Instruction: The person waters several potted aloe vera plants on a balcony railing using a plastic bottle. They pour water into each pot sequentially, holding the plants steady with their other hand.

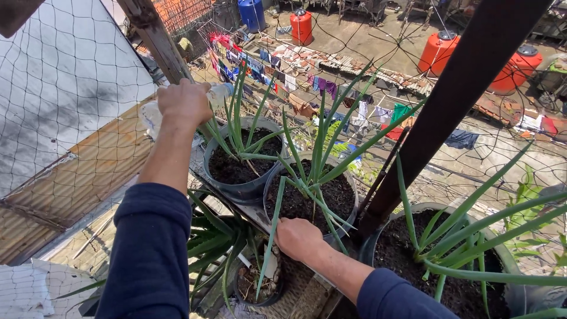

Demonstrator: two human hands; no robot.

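Clear bottle (220,94) tilted by raised left hand (184,101).

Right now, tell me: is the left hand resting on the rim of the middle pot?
No. The left hand holds a clear bottle above the far pot; the right hand grips the middle pot.

A single head-worn camera looks steeply down and forward from a high ledge, close over three dark round soil-filled plant pots (241,190), through black mesh netting (71,65) to orange barrel-shaped water tanks (438,52) far below.
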